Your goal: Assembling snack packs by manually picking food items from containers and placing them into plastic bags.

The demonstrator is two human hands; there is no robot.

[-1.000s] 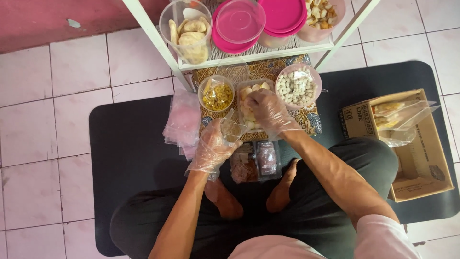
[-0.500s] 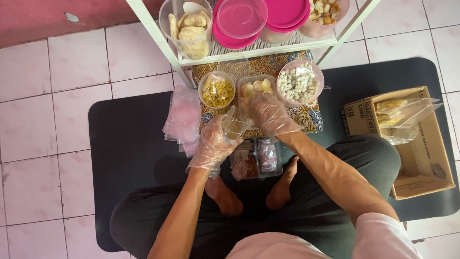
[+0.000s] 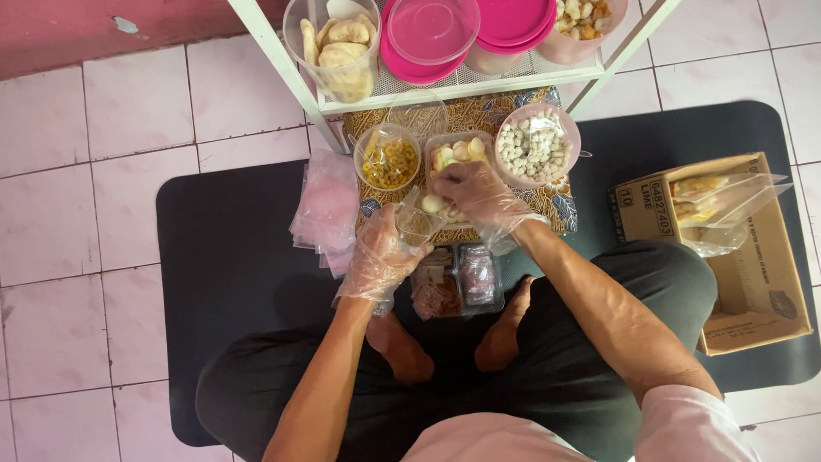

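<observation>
1. Landmark: a rectangular clear tub [image 3: 457,154] of pale round snack pieces stands on a patterned cloth [image 3: 560,205] on the black floor mat [image 3: 231,248], under a white wire shelf [image 3: 479,81].
2. Right hand [image 3: 479,192], in a clear plastic glove, sits at the near edge of the tub; its grip is closed, pinching a pale round snack piece [image 3: 433,204] at the fingertips.
3. Left hand [image 3: 382,257], also gloved, is nearer the person than the tub and to its left; its grip is closed around a small clear plastic bag [image 3: 416,224], held with the mouth up, just under the pinched piece.
4. Left of the tub: a round tub of yellow snacks [image 3: 387,158]. Right of the tub: a round tub of small white pieces [image 3: 537,145].
5. Further left of the tub, on the mat: a pile of pink plastic bags [image 3: 325,210].
6. Nearer the person than the tub: two small lidded containers [image 3: 457,281] with brownish contents, between the bare feet.
7. Far right of the tub: an open cardboard box [image 3: 744,257] with filled clear bags [image 3: 714,201] at its top.
8. Above the tub, on the shelf: a tub of flat crackers [image 3: 338,47] and pink lids [image 3: 513,19].
</observation>
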